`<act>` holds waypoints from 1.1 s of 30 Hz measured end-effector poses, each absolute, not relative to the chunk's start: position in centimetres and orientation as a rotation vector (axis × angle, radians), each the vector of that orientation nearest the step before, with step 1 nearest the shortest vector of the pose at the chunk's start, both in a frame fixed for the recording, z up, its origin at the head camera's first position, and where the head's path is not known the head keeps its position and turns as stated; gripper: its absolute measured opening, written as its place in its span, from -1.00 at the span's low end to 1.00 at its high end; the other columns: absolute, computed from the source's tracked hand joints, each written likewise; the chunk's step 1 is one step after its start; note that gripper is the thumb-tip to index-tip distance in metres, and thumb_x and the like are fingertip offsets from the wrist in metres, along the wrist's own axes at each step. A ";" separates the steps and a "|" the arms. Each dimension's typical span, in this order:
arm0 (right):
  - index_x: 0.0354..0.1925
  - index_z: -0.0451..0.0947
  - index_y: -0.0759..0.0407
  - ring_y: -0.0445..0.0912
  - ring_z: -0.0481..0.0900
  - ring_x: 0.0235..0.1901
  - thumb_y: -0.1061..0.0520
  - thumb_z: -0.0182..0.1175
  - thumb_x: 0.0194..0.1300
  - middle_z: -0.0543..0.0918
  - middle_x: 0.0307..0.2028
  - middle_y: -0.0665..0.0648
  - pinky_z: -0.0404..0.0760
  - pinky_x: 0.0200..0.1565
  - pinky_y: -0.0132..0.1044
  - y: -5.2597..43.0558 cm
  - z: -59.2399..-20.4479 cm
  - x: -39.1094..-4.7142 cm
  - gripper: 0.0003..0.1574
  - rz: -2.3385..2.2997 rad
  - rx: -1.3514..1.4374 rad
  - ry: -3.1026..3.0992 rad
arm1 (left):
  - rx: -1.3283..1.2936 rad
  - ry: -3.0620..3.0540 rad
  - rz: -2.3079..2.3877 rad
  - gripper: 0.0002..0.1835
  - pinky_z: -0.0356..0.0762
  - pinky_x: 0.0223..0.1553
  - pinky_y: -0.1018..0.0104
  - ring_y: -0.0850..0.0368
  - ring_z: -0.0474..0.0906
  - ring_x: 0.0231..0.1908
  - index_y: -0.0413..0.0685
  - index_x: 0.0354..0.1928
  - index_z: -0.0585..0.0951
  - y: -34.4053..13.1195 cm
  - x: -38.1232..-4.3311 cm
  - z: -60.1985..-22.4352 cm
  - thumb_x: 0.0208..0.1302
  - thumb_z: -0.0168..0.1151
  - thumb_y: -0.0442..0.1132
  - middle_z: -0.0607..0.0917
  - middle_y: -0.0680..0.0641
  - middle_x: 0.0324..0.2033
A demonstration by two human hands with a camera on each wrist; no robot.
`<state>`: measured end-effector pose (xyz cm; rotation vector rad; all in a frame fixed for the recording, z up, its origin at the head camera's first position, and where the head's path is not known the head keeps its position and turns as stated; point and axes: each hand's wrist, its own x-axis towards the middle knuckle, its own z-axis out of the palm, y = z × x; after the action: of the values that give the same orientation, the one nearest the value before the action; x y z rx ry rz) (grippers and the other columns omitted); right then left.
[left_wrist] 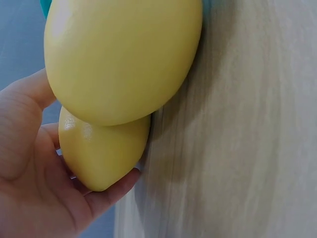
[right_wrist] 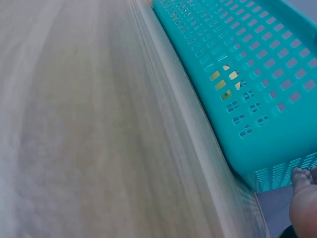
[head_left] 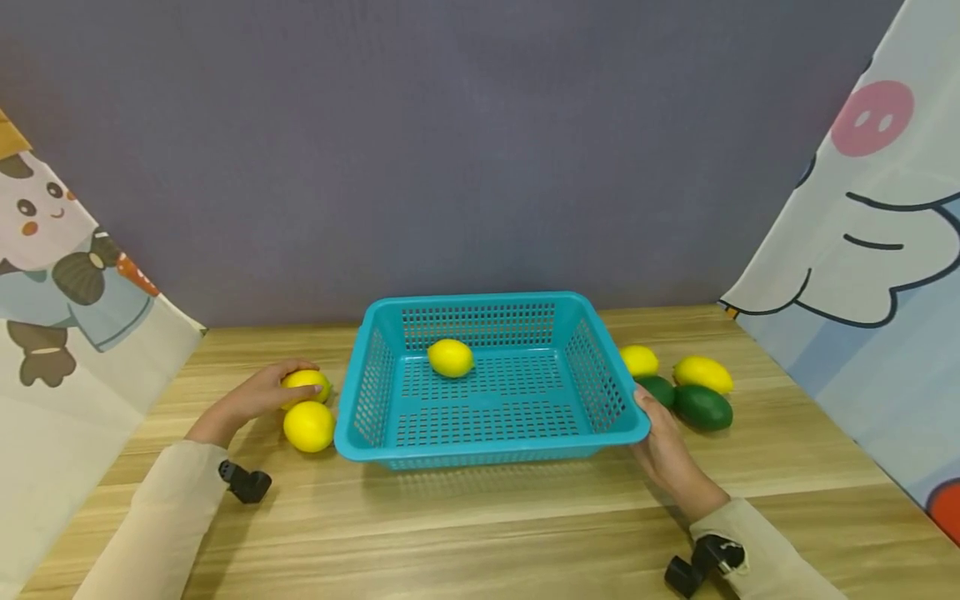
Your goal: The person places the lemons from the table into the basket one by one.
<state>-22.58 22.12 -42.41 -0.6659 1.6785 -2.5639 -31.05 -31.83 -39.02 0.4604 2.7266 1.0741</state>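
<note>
My left hand (head_left: 255, 396) holds the farther of two lemons left of the basket, fingers and thumb around this lemon (left_wrist: 101, 153). The nearer lemon (head_left: 309, 427) sits just in front of it and overlaps it in the left wrist view. At the basket's front right corner, my right hand (head_left: 666, 450) grips the blue-green plastic basket (head_left: 487, 451); in the right wrist view its fingers (right_wrist: 300, 177) reach the end wall. One lemon (head_left: 450, 358) lies inside, toward the back left of the perforated floor.
Right of the basket are a lemon (head_left: 640, 362) close to its wall, another lemon (head_left: 702, 375), and two dark green avocado-like fruits, one nearer (head_left: 703, 407) and one partly hidden (head_left: 657, 389). A grey wall (head_left: 465, 167) stands behind the wooden table (head_left: 450, 542).
</note>
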 end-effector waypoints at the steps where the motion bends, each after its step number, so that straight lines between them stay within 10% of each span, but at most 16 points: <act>1: 0.09 0.49 0.02 -0.29 0.55 -0.34 0.13 -0.40 0.54 0.63 -0.26 -0.04 0.54 -0.23 -0.46 22.1 -42.4 -22.6 -0.49 -2.562 -0.665 1.681 | 0.456 2.726 1.079 -0.38 0.39 -0.01 0.00 -0.17 0.42 0.03 -0.37 0.25 0.32 -31.8 -31.1 -39.1 0.30 0.15 -0.07 0.42 -0.40 0.14; 33: 0.08 0.51 -0.01 -0.29 0.57 -0.31 0.15 -0.40 0.54 0.65 -0.22 -0.03 0.55 -0.20 -0.45 22.1 -42.3 -22.6 -0.48 -2.580 -0.674 1.646 | 0.405 2.814 1.079 -0.35 0.40 -0.11 0.16 -0.06 0.44 -0.09 -0.34 0.22 0.38 -32.1 -31.3 -39.4 0.25 0.21 -0.01 0.51 -0.33 0.05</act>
<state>-22.56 22.06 -42.30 -0.6743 1.6462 -2.5803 -31.35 -32.09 -39.37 0.4048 2.8138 1.0794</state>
